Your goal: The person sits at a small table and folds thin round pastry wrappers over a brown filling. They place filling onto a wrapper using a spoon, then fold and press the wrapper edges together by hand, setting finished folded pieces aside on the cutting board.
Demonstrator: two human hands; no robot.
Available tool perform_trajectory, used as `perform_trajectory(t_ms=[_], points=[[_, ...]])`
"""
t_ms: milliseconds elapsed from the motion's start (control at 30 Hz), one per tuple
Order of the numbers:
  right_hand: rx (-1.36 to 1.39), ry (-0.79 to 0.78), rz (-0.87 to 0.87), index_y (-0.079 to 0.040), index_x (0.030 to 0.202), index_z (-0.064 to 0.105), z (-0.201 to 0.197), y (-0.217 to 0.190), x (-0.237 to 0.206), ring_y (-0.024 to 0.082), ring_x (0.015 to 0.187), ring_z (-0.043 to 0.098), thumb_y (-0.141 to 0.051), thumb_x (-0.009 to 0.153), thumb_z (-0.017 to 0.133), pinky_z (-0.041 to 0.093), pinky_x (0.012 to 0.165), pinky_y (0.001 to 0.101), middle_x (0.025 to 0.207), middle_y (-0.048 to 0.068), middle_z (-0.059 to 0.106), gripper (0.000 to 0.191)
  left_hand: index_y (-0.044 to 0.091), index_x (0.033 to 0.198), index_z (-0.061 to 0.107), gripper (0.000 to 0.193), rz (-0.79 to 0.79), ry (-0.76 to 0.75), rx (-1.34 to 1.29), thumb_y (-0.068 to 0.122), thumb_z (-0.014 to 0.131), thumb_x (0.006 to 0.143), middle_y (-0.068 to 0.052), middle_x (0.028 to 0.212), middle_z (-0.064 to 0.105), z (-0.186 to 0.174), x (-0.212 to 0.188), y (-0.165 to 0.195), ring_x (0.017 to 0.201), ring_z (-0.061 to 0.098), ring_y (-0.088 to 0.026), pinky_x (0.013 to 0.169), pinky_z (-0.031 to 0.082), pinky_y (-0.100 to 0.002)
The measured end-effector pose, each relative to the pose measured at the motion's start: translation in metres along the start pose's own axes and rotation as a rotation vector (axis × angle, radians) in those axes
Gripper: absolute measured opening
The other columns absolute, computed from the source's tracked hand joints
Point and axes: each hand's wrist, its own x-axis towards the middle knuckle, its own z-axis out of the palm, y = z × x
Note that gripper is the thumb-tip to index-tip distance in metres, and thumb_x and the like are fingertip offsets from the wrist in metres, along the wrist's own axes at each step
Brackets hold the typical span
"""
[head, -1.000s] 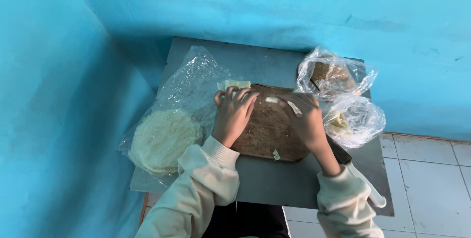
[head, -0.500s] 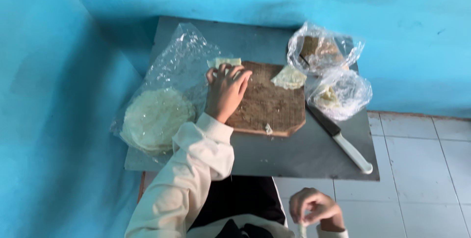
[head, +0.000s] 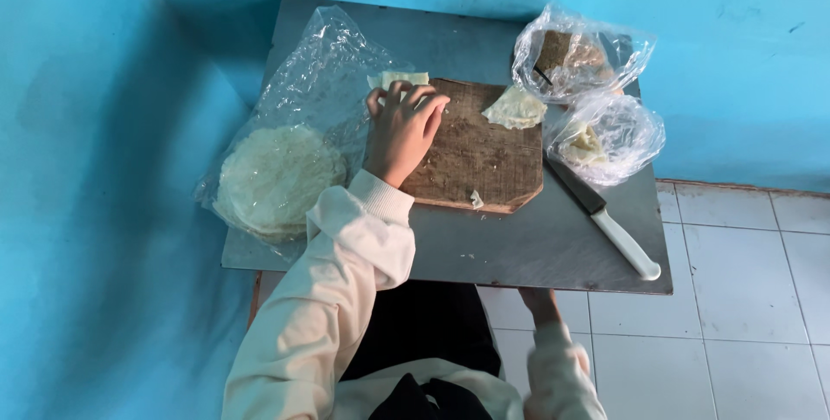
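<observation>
The left hand (head: 402, 130) lies palm down on the left edge of a wooden board (head: 475, 156), fingers together and bent a little, the fingertips touching a pale, thin sheet of dough (head: 398, 80) that sticks out past the board's far corner. It grips nothing that can be seen. The board is brown, rough and scored, with clipped corners. To the right of that hand, on the board's far right corner, lies a folded wrapper (head: 515, 109), pale and crinkled, roughly triangular. Left of the hand, a clear, creased plastic bag (head: 303, 83) spreads over the grey table (head: 519, 247); inside it, nearer the person, sits a round stack of thin whitish discs (head: 277, 176). Beyond the board's right side are two crumpled clear bags (head: 605, 91), one with something brown in it, one with pale bits. A knife (head: 605, 221) with a dark blade and white handle lies just right of the board. The right hand (head: 540, 303) is below the table's near edge, mostly hidden; whether it is spread or closed cannot be told.
</observation>
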Motion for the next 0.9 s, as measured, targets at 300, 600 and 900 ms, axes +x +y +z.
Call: perform_trajectory(t_ms=[300, 600, 900], points=[[-0.058, 0.119, -0.018, -0.003, 0.110, 0.070, 0.059, -0.046, -0.024, 0.018, 0.088, 0.065, 0.000, 0.089, 0.064, 0.054, 0.077, 0.0323, 0.100, 0.010, 0.069, 0.022, 0.020, 0.110, 0.071, 0.015, -0.007, -0.008, -0.012, 0.016, 0.073, 0.095, 0.004, 0.112, 0.068, 0.007, -0.007, -0.006, 0.109, 0.058, -0.022, 0.102, 0.033, -0.048], [-0.202, 0.103, 0.039, -0.004, 0.113, 0.070, 0.039, -0.035, 0.012, 0.017, 0.087, 0.066, 0.004, 0.088, 0.060, 0.055, 0.077, 0.0324, 0.101, 0.009, 0.071, 0.029, 0.020, 0.110, 0.072, 0.016, -0.006, -0.027, -0.013, 0.017, 0.073, 0.094, 0.005, 0.113, 0.067, 0.016, -0.014, -0.010, 0.111, 0.058, -0.022, 0.103, 0.032, -0.048], [-0.978, -0.781, 0.290, -0.005, 0.116, 0.070, -0.054, -0.041, -0.030, 0.017, 0.087, 0.067, 0.007, 0.086, 0.055, 0.056, 0.077, 0.0326, 0.102, 0.009, 0.072, 0.036, 0.020, 0.113, 0.071, 0.020, 0.012, 0.034, -0.050, 0.015, 0.075, 0.095, 0.004, 0.115, 0.068, 0.008, -0.010, -0.006, 0.110, 0.058, -0.021, 0.102, 0.032, -0.047]])
